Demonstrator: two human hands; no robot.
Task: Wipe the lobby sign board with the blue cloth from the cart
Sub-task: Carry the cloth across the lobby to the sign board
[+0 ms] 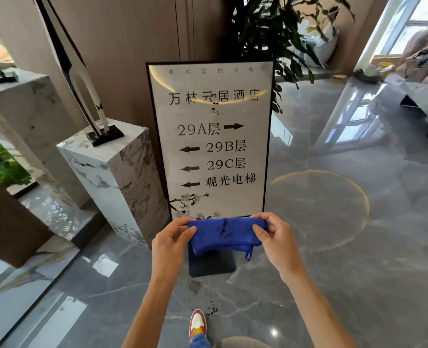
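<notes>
We hold the cloth (pixel 224 234) stretched between both hands in the lower centre of the frame, just in front of the sign (pixel 211 139), which stands upright on the floor (pixel 333 247) at mid-frame. Our left hand (pixel 169 243) pinches the cloth's left end between thumb and fingers; our right hand (pixel 274 237) pinches the right end the same way, fingers curled closed on it. The cloth looks folded, its loop (pixel 248 254) hanging at the lower right. We judge the step to be readying the cloth; wiping has not begun. Next we would need to bunch it into one hand and press it flat to the sign's upper face.
</notes>
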